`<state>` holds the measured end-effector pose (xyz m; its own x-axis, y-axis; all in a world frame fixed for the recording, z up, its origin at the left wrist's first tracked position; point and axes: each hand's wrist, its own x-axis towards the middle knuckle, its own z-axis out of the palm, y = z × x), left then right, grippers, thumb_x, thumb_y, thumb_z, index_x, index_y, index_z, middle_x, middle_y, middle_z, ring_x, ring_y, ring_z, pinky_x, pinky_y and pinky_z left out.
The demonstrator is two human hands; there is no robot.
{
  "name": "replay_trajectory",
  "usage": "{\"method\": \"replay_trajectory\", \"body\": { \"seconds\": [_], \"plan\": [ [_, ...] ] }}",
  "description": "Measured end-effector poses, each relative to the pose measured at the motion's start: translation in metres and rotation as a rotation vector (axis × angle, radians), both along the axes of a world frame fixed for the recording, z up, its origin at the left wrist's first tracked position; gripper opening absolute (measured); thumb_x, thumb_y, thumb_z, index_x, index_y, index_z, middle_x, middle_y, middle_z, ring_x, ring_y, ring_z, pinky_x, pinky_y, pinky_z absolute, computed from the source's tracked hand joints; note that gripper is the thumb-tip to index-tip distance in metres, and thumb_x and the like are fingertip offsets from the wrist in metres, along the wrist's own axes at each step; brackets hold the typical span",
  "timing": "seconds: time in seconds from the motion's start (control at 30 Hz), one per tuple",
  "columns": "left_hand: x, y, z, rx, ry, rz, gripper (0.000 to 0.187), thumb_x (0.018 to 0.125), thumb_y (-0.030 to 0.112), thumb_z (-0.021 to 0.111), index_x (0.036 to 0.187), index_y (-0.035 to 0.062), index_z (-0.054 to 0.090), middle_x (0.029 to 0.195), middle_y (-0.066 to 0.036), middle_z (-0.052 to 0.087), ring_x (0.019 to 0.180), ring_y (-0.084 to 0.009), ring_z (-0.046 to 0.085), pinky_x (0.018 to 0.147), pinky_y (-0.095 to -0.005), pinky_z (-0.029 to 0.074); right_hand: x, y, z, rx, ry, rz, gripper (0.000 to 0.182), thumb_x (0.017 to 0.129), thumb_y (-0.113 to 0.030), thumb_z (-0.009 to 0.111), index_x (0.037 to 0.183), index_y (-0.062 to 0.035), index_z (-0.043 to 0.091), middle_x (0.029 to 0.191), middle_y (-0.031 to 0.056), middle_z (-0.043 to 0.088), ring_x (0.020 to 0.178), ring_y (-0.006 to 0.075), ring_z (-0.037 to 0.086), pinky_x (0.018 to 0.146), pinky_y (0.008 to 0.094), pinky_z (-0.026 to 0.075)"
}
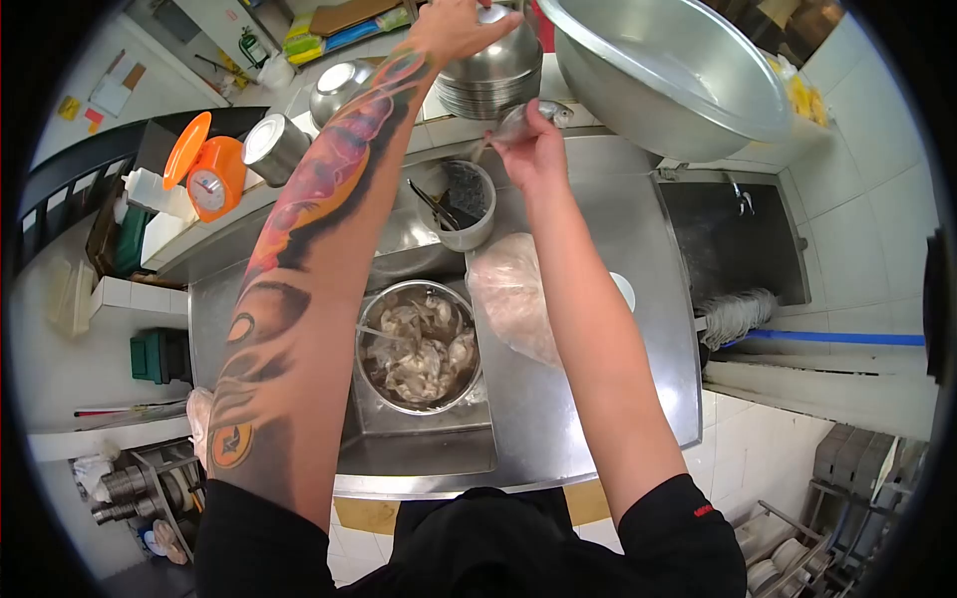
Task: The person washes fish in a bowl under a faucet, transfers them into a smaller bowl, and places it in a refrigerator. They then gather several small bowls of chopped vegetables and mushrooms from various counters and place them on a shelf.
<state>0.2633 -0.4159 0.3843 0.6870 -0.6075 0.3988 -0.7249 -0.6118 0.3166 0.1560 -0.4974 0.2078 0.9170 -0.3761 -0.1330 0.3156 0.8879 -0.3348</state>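
My left hand reaches over the top of a stack of metal bowls, thumb stretched out; its fingertips are partly cut off by the frame's top edge. Beside the stack, my right hand is closed on a small shiny metal item, whose exact kind I cannot make out. Below my forearms, a round metal bowl in the sink holds pale, wet pieces of raw food. A clear plastic bag with pinkish contents lies on the steel counter, partly behind my right forearm.
A grey bucket with dark contents and a black-handled tool stands behind the sink. A huge metal basin sits at the back right. On the left ledge are an orange scale and a metal canister. A second sink is at right.
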Motion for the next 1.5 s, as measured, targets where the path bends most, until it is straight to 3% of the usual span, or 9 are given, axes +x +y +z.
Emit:
{"method": "replay_trajectory", "body": {
  "seconds": [0.23,0.37,0.57,0.7,0.77,0.9,1.13,1.3,1.5],
  "plan": [
    [-0.02,0.016,-0.002,-0.1,0.295,-0.115,0.081,0.081,0.064,0.068,0.135,0.0066,0.051,0.125,-0.028,0.05,0.114,-0.0421,0.055,0.086,-0.047,0.054,-0.011,-0.002,-0.03,0.114,-0.29,-0.006,0.026,0.094,-0.025,0.067,0.116,-0.0117,0.061,0.122,0.0059,0.064,0.118,0.0257,0.058,0.102,0.0463,0.044],
    [-0.025,0.021,-0.015,-0.035,0.272,-0.16,0.073,0.085,0.062,0.066,0.139,0.0152,0.051,0.143,-0.024,0.046,0.12,-0.04,0.054,0.104,-0.0444,0.045,-0.034,-0.006,-0.022,0.166,-0.492,0.086,0.02,0.092,-0.028,0.067,0.109,-0.0181,0.065,0.124,0.0034,0.065,0.12,0.0275,0.057,0.103,0.0491,0.043],
    [-0.078,0.045,-0.018,-0.506,0.407,-0.27,0.092,0.066,0.06,0.081,0.127,-0.005,0.058,0.105,-0.021,0.069,0.095,-0.0267,0.068,0.084,-0.0354,0.054,-0.097,-0.002,0.002,0.105,-0.438,0.027,0.022,0.092,-0.029,0.068,0.108,-0.0151,0.063,0.121,0.0045,0.065,0.119,0.0288,0.057,0.102,0.0512,0.044],
    [-0.155,0.07,-0.072,-0.907,0.789,-0.252,0.072,0.083,0.044,0.076,0.131,-0.0039,0.052,0.117,-0.016,0.063,0.103,-0.0217,0.062,0.089,-0.0327,0.05,-0.2,-0.019,0.041,-0.27,-0.273,0.001,0.031,0.088,-0.027,0.074,0.11,-0.01,0.06,0.113,0.0071,0.065,0.109,0.0235,0.061,0.096,0.0414,0.049],
    [-0.216,0.087,-0.097,-1.086,1.095,-0.24,0.058,0.096,0.035,0.064,0.142,0.0089,0.041,0.13,-0.01,0.055,0.113,-0.0158,0.055,0.091,-0.0305,0.049,-0.254,-0.021,0.064,-0.624,-0.051,0.105,0.035,0.084,-0.024,0.079,0.11,-0.0069,0.061,0.107,0.005,0.065,0.103,0.0163,0.062,0.089,0.0325,0.05],
    [-0.344,0.124,-0.161,-1.324,1.62,-0.176,0.061,0.099,0.047,0.056,0.146,0.0154,0.033,0.147,-0.008,0.04,0.133,-0.0227,0.044,0.1,-0.0402,0.049,-0.329,0.019,0.12,-0.996,0.417,0.213,0.033,0.079,-0.015,0.083,0.105,-0.0045,0.067,0.098,0.0023,0.068,0.092,0.0106,0.063,0.082,0.0266,0.049],
    [-0.488,0.144,-0.267,-1.034,2.449,-0.282,0.091,0.09,0.082,0.016,0.149,0.0137,0.033,0.138,-0.011,0.054,0.125,-0.03,0.057,0.092,-0.0497,0.056,-0.386,0.071,0.089,-1.295,0.818,0.607,0.044,0.076,-0.023,0.084,0.11,0.0001,0.069,0.101,0.0074,0.071,0.096,0.0154,0.066,0.087,0.031,0.05],
    [-0.534,0.11,-0.332,-0.94,2.188,-0.026,0.081,0.098,0.07,0.016,0.139,0.0055,0.045,0.127,-0.016,0.06,0.114,-0.0294,0.064,0.075,-0.0418,0.062,-0.419,0.072,0.046,-1.668,0.937,0.601,0.044,0.073,-0.031,0.083,0.11,-0.0099,0.072,0.099,0.0119,0.074,0.093,0.0239,0.071,0.084,0.0325,0.053],
    [-0.518,0.114,-0.341,-0.373,1.562,-0.209,0.06,0.107,0.044,0.029,0.112,-0.006,0.061,0.109,-0.018,0.067,0.092,-0.024,0.071,0.066,-0.033,0.062,-0.444,0.074,0.037,-1.738,0.983,0.541,0.034,0.074,-0.031,0.081,0.104,-0.0164,0.073,0.096,0.0096,0.073,0.085,0.0288,0.07,0.077,0.0383,0.054]
  ]
}}
